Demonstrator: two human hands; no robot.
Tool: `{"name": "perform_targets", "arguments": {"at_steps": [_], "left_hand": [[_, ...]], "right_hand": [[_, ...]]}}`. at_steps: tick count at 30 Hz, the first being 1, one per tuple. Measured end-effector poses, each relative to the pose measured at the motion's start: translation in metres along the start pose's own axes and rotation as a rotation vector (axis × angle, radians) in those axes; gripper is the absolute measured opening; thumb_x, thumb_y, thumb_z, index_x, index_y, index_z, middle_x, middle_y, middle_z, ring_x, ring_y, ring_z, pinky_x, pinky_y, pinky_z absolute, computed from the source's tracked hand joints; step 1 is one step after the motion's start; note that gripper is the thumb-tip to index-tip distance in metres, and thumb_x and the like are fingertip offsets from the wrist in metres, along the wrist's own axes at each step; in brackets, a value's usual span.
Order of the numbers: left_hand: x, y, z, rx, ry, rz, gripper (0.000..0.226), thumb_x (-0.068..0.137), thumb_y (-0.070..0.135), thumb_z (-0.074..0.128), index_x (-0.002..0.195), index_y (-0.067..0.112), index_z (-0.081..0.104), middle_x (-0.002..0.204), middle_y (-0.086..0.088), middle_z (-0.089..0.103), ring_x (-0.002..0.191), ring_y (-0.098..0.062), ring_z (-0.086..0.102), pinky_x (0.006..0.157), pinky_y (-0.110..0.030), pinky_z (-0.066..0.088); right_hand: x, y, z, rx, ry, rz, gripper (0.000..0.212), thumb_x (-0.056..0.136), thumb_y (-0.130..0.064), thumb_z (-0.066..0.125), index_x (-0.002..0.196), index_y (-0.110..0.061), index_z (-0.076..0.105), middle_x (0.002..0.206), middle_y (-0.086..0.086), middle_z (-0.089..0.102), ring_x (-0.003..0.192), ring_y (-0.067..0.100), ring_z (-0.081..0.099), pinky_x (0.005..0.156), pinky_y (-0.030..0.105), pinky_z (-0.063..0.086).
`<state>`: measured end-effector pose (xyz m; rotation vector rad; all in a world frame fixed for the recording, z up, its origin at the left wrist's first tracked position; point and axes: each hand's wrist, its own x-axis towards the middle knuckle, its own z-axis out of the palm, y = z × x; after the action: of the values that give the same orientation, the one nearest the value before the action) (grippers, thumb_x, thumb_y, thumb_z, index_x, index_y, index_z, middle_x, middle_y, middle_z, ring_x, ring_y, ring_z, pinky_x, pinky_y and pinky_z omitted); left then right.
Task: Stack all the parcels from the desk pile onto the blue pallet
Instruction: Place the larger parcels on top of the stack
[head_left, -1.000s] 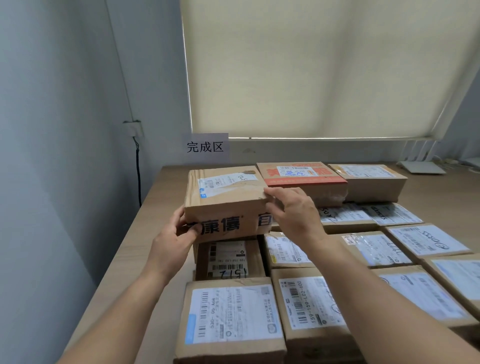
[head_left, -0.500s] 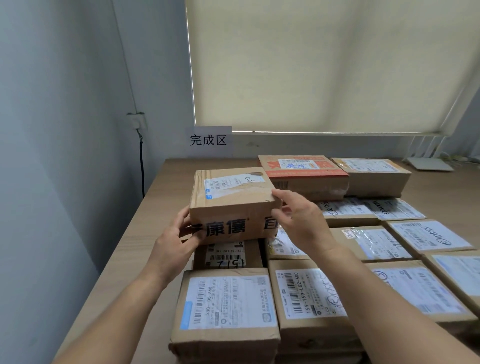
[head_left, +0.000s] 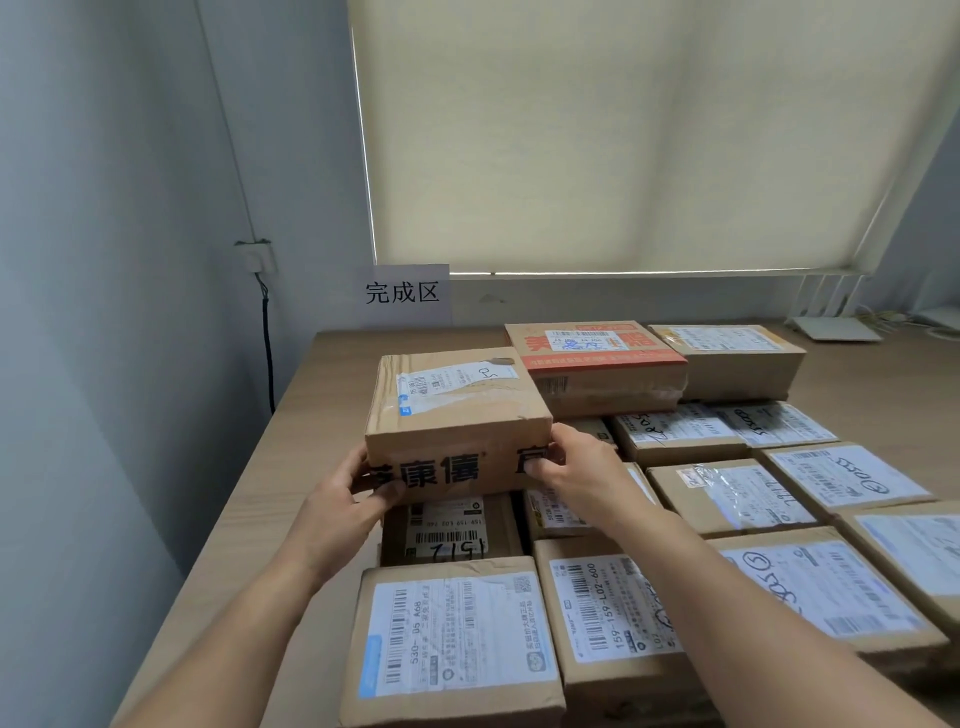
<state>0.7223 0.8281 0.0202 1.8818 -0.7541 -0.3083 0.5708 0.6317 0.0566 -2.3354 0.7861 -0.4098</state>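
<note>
your left grip and right grip, fingers curled, each clasp a near corner of one brown parcel. about thirteen other parcels cover the worktop beneath.

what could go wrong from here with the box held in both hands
Both the left hand and right hand grip the brown parcel only at its near corners, so its far end may dip or slip. It also sits close to the red-topped parcel and could knock it when swung away.
</note>
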Motion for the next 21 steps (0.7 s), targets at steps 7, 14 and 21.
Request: {"name": "perform_targets", "arguments": {"at_steps": [7, 14, 21], "left_hand": [[0.0, -0.004, -0.009, 0.005, -0.052, 0.024, 0.069, 0.083, 0.024, 0.07, 0.142, 0.035, 0.035, 0.123, 0.011, 0.057, 0.112, -0.006, 0.052, 0.081, -0.019, 0.044], [-0.028, 0.028, -0.022, 0.047, 0.148, 0.081, 0.107, 0.054, 0.075, 0.051, 0.147, 0.027, 0.028, 0.147, 0.0, 0.039, 0.125, -0.009, 0.042, 0.099, -0.029, 0.035], [-0.089, 0.094, 0.056, 0.116, 0.299, 0.352, 0.062, 0.081, 0.048, 0.051, 0.137, 0.022, 0.045, 0.132, 0.006, 0.05, 0.119, -0.013, 0.049, 0.099, -0.038, 0.044]], "right_hand": [[-0.008, 0.0, -0.005, -0.014, 0.008, 0.03, 0.041, 0.09, -0.029, 0.06, 0.13, -0.024, 0.052, 0.12, -0.003, 0.062, 0.107, 0.013, 0.056, 0.081, 0.025, 0.043], [-0.035, 0.006, -0.029, -0.259, 0.16, -0.059, 0.051, 0.093, -0.034, 0.055, 0.14, -0.02, 0.041, 0.133, 0.0, 0.053, 0.118, 0.016, 0.052, 0.094, 0.032, 0.045], [-0.096, 0.025, -0.071, -0.291, 0.358, -0.209, 0.04, 0.095, -0.031, 0.049, 0.134, -0.022, 0.049, 0.128, -0.003, 0.056, 0.113, 0.015, 0.054, 0.086, 0.029, 0.043]]}}
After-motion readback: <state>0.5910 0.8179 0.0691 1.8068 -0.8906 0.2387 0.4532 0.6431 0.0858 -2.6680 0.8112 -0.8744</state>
